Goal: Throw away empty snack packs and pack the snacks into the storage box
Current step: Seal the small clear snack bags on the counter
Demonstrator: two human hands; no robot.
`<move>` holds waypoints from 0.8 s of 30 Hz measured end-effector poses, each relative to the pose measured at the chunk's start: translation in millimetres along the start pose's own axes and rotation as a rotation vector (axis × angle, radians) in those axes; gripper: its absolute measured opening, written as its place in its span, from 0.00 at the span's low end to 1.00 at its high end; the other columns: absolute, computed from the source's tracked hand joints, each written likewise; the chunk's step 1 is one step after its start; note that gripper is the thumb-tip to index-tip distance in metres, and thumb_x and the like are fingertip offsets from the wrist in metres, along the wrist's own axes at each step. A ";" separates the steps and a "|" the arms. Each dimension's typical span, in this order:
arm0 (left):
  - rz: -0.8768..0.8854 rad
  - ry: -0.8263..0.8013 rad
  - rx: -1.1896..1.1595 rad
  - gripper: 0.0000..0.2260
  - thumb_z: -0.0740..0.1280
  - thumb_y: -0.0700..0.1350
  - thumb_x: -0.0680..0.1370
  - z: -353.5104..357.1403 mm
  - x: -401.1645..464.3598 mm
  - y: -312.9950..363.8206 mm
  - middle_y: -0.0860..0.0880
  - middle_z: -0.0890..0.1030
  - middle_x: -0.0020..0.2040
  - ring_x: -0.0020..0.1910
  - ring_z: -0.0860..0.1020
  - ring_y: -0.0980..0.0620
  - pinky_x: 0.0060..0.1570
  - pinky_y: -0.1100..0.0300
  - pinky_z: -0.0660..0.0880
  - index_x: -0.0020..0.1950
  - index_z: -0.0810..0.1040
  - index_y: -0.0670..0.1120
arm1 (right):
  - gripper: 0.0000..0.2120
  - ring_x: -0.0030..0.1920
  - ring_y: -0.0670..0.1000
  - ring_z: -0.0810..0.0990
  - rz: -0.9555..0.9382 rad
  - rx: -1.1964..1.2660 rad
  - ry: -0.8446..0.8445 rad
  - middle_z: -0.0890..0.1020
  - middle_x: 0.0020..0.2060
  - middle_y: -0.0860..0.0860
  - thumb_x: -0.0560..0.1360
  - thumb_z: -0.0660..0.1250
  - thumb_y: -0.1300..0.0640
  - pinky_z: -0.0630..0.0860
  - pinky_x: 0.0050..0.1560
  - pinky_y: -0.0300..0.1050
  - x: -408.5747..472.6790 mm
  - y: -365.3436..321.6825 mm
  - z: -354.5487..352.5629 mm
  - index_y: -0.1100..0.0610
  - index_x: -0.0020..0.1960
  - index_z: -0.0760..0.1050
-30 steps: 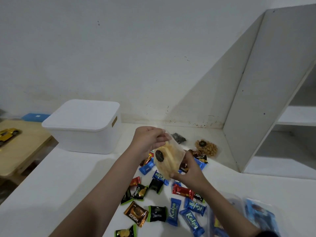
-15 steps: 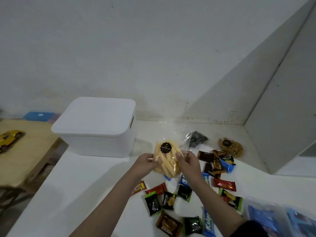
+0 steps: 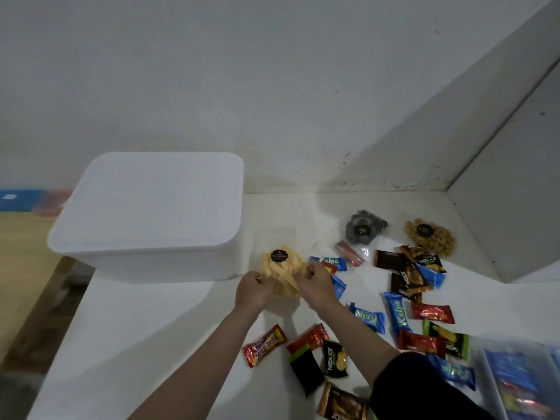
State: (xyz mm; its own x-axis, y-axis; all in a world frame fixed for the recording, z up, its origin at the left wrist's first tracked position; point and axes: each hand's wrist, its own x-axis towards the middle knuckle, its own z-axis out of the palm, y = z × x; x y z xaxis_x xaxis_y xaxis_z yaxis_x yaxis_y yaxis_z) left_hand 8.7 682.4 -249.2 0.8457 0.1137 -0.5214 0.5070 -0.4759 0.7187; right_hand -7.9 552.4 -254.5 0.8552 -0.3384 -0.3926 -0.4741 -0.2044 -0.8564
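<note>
While both hands (left (image 3: pixel 253 291), right (image 3: pixel 315 284)) pinch the yellow-stick bag (image 3: pixel 281 272), fingers hide its lower half.

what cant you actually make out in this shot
Head view only:
- Storage box: its closed lid hides the inside.
- Bag of yellow sticks: lower part is hidden by the left hand and right hand gripping it; its round label is too small to read.
- Clear containers: cut off by the frame's right edge, contents blurred.

Blue wrappers (image 3: pixel 397 312) read "Kalpa", black packs (image 3: pixel 335 359) "Nextar", a red wrapper (image 3: pixel 264 346) "Beng-beng".
</note>
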 end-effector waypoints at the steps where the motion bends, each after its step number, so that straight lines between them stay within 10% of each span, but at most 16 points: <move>1: -0.003 0.008 0.033 0.17 0.66 0.52 0.76 2.4 2.5 -1.5 0.50 0.78 0.56 0.49 0.75 0.49 0.46 0.58 0.69 0.59 0.75 0.41 | 0.05 0.42 0.49 0.77 0.002 -0.020 -0.006 0.76 0.39 0.48 0.75 0.66 0.58 0.74 0.40 0.41 0.4 0.6 1.6 0.56 0.50 0.72; 10: 0.201 0.276 0.129 0.18 0.67 0.43 0.72 40.4 -3.1 18.7 0.42 0.76 0.59 0.61 0.74 0.41 0.61 0.47 0.71 0.61 0.74 0.40 | 0.14 0.54 0.53 0.77 -0.024 -0.009 0.221 0.79 0.55 0.55 0.77 0.63 0.60 0.71 0.51 0.41 9.9 4.3 -38.9 0.60 0.62 0.74; 16: 0.359 0.152 0.013 0.21 0.65 0.43 0.77 94.7 -7.8 64.7 0.45 0.70 0.68 0.68 0.68 0.48 0.64 0.62 0.63 0.69 0.68 0.42 | 0.14 0.49 0.50 0.75 -0.044 -0.007 0.304 0.77 0.52 0.53 0.75 0.64 0.64 0.70 0.47 0.40 34.8 13.2 -107.2 0.60 0.60 0.73; 24: 0.034 -0.041 -0.063 0.24 0.62 0.45 0.78 145.5 29.3 109.9 0.44 0.70 0.70 0.57 0.73 0.49 0.54 0.59 0.69 0.73 0.63 0.44 | 0.17 0.44 0.50 0.76 0.024 0.048 0.133 0.76 0.45 0.53 0.74 0.65 0.65 0.74 0.43 0.41 69.5 39.9 -152.2 0.55 0.61 0.72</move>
State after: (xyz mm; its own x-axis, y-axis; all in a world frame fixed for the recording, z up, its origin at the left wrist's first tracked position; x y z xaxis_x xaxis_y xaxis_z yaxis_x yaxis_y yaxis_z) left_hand 64.9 506.6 -252.4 0.8557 0.0621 -0.5137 0.4888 -0.4226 0.7632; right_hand 0.8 381.0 -265.0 0.8069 -0.4624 -0.3676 -0.4804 -0.1518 -0.8638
